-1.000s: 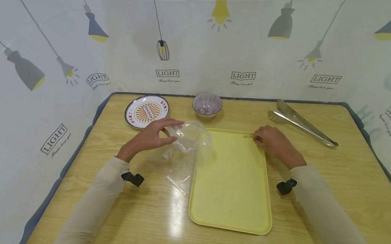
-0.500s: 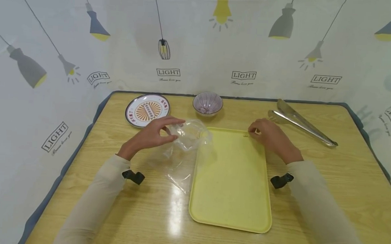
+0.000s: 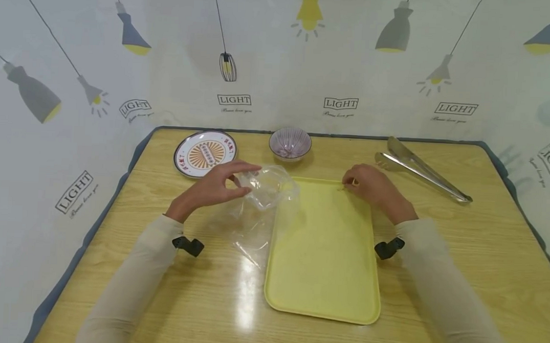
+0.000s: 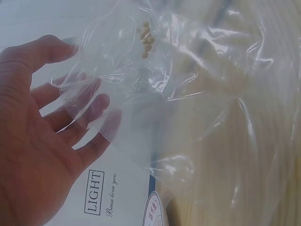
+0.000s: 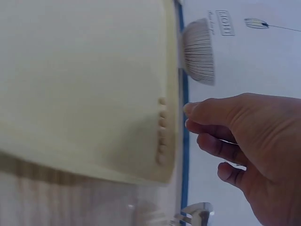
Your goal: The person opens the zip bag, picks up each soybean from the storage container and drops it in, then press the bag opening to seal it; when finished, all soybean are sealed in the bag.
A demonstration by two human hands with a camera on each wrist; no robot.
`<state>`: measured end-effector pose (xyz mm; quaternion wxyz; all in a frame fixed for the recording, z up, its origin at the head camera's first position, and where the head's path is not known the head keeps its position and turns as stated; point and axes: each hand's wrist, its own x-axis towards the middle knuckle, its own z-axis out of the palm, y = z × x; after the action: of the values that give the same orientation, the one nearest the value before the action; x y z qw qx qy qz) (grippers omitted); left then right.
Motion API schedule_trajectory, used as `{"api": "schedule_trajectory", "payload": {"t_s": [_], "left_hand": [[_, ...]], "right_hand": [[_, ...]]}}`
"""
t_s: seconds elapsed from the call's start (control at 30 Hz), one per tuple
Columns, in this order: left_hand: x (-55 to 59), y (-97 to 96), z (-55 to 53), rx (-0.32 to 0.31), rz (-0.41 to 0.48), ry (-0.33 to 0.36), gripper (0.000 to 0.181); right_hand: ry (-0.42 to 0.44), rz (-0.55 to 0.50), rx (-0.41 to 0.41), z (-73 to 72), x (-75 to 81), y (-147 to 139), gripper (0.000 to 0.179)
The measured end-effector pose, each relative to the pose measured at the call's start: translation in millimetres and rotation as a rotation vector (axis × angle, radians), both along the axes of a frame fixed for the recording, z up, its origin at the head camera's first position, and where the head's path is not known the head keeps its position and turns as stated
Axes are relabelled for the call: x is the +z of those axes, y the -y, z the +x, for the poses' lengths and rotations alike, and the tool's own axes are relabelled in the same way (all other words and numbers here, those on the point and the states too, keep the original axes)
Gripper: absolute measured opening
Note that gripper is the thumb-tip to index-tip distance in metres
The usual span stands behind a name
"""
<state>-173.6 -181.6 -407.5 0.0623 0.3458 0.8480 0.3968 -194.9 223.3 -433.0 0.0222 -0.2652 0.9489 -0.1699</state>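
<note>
Tray: yellow, flat on the desk; we take its middle as our clock centre in the head view, twelve being the far side.
Left hand: at ten o'clock; we see thumb and fingers spread apart, touching the film near the bag's mouth.
Bag: clear, crinkled, at ten o'clock, hanging from the left hand and overlapping the tray's edge.
Right hand: at one o'clock, by the tray's far edge; fingers curled, thumb tip and forefinger close together. We cannot tell whether they pinch anything.
Balls: small, pale; we find several in a row just inside the tray's far edge, near its one o'clock corner. In the left wrist view a cluster shows at the film, inside or behind we cannot tell.
Bowl: purple-striped, upright at eleven o'clock, beyond the tray.
Plate: white, dark-rimmed, at ten o'clock, beyond the left hand.
Tongs: metal, lying between one and two o'clock, tips pointing to ten.
</note>
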Motion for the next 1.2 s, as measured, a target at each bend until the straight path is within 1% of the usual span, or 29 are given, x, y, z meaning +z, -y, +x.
{"api": "schedule_trajectory", "payload": {"t_s": [0.1, 0.2, 0.3, 0.37, 0.57, 0.7, 0.77, 0.83, 0.93, 1.0, 1.1, 1.2], "left_hand": [[-0.6, 0.7, 1.0, 0.005, -0.002, 0.008, 0.053], [-1.0, 1.9, 2.1, 0.010, -0.005, 0.004, 0.053], [-0.2, 2.7, 2.1, 0.010, -0.008, -0.009, 0.053], [0.8, 3.3, 1.5, 0.010, -0.009, -0.017, 0.053], [1.4, 6.6, 0.2, 0.016, -0.018, -0.014, 0.053], [0.3, 8.9, 0.2, 0.018, -0.024, -0.004, 0.054], [0.2, 9.6, 0.7, 0.019, -0.023, -0.001, 0.054], [0.3, 10.0, 1.2, 0.018, -0.018, 0.006, 0.054], [-0.1, 10.1, 2.0, 0.013, -0.012, 0.016, 0.054], [-1.0, 9.7, 2.6, 0.010, -0.011, 0.021, 0.054], [-1.8, 9.9, 3.7, 0.008, -0.018, 0.017, 0.054], [-2.6, 9.9, 4.1, 0.012, -0.025, 0.017, 0.053]], "right_hand": [[-0.033, 0.018, 0.031, 0.3, -8.4, 7, 0.011], [-0.107, 0.047, 0.069, 0.0, -13.8, 13, 0.009], [-0.169, 0.078, 0.085, -0.1, -15.1, 17, 0.012], [-0.187, 0.098, 0.087, -0.1, -14.7, 18, 0.015], [-0.182, 0.134, 0.101, -0.1, -13.3, 22, 0.023], [-0.165, 0.119, 0.105, 0.4, -12.6, 25, 0.024], [-0.148, 0.103, 0.101, 0.7, -11.4, 27, 0.022], [-0.122, 0.081, 0.093, 1.5, -9.2, 29, 0.016], [-0.067, 0.003, 0.076, 3.9, -3.5, 34, 0.007], [-0.038, -0.084, 0.065, 6.9, 2.5, 39, 0.010], [-0.023, -0.255, 0.058, 12.0, 16.2, 51, 0.012], [-0.025, -0.413, 0.078, 18.6, 31.4, 69, 0.011]]}}
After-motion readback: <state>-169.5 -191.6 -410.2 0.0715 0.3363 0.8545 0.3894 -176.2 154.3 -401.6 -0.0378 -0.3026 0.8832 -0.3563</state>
